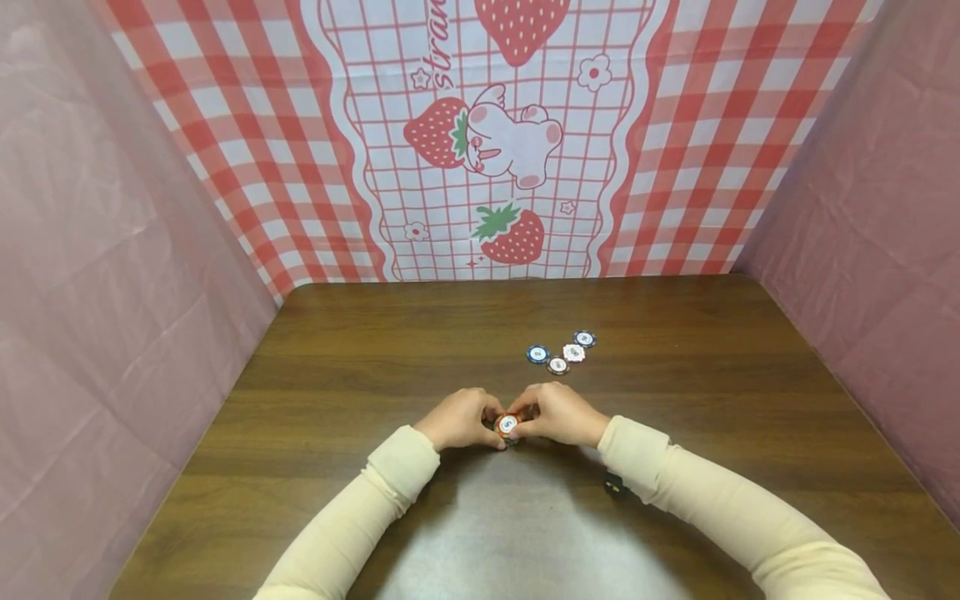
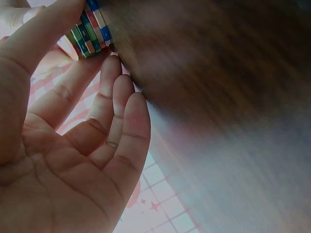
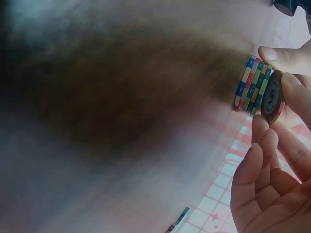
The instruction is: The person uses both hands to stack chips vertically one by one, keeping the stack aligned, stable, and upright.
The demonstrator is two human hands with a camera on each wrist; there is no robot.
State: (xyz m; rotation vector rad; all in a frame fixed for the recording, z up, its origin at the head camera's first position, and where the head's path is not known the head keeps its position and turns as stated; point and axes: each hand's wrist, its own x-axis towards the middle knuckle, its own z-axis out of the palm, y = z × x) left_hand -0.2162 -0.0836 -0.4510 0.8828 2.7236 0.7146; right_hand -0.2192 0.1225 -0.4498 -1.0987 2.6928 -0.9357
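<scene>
My left hand [image 1: 465, 419] steadies a short stack of poker chips [image 2: 91, 30] on the table, thumb and index finger at its sides. In the left wrist view its other fingers extend beside the stack. The stack's edges show blue, red, green and dark bands. Between thumb and fingers, my right hand [image 1: 561, 414] pinches an orange-red poker chip [image 1: 507, 424] with a white centre. The right wrist view shows that chip tilted against the top of the stack, its dim underside facing the camera. From above, the chip and fingers hide most of the stack.
Beyond the hands lie several loose chips: a blue chip [image 1: 537, 354], a brownish chip [image 1: 558, 365], a pale chip [image 1: 573, 352] and a dark blue chip [image 1: 584, 338]. A small dark object [image 1: 615, 485] shows beneath the right cuff. Checked cloth [image 1: 675, 167] hangs behind the wooden table [image 1: 337, 333].
</scene>
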